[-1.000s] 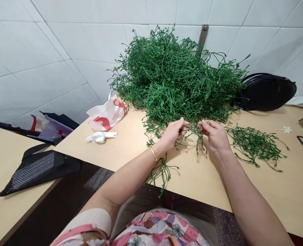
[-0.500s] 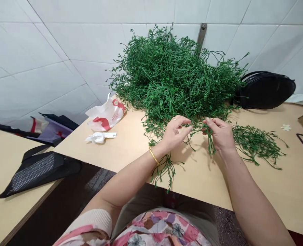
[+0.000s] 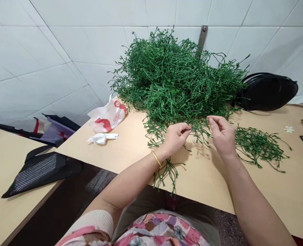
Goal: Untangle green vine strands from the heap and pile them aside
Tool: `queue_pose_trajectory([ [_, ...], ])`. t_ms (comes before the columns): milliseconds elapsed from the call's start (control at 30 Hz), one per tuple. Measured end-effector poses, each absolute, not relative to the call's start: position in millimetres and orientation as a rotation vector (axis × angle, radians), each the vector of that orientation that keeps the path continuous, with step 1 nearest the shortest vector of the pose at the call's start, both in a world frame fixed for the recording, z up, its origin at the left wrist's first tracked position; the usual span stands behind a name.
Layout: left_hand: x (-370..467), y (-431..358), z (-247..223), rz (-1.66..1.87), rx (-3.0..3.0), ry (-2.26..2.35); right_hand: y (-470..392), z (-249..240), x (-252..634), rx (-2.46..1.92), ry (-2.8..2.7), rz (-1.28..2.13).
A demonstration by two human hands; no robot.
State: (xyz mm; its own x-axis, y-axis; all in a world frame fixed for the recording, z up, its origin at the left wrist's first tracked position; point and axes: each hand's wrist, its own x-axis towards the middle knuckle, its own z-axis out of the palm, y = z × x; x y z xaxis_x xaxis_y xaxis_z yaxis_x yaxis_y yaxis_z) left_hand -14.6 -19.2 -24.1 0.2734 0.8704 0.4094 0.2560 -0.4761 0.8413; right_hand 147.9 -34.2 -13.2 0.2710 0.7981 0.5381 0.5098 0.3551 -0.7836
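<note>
A big tangled heap of green plastic-looking plant stems (image 3: 177, 78) with small bud tips lies on the light wood table (image 3: 131, 150). In front of it, my left hand (image 3: 176, 136), with a gold bangle at the wrist, is closed in a pinch on a green stem sprig (image 3: 201, 131), which spreads to the right. My right hand (image 3: 223, 135) is just beyond the sprig's right end, thumb and forefinger close together; what they hold, if anything, is hidden. A smaller pile of stems (image 3: 261, 145) rests right of my right hand. More loose stems (image 3: 168, 174) lie below my left wrist.
A white and red wrapper (image 3: 110, 116) and a crumpled white tissue (image 3: 100, 138) are on the left. A black bag (image 3: 270, 91) stands at the back right, near a small white flower shape (image 3: 289, 129). Black mesh pieces (image 3: 38, 171) occupy another table at left.
The sprig that hung from my right hand now spreads out from my left hand. My left fingers have closed into a pinch, and my right hand has come slightly away. The view has shifted slightly.
</note>
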Motion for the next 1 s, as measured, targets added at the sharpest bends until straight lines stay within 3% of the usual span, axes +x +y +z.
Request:
queue_pose_trajectory([
  [133, -17, -16, -28, 1.341, 2.05, 1.113, -37, -14, 148, -1.273, -1.371, 0.12],
  [300, -19, -14, -29, 1.447, 2.142, 1.054, -39, -12, 149, -1.16, -1.323, 0.331],
  [533, -18, -17, -28, 1.378, 2.31, 1.004, -48, 0, 146, -1.129, -1.661, 0.284],
  [833, -17, -16, -33, 1.308, 2.46, 0.94, -43, -3, 150, -1.24, -1.77, 0.653],
  [1000, -12, -20, -33, 1.264, 2.453, 0.919, -35, -13, 149, -1.233, -1.499, 0.774],
])
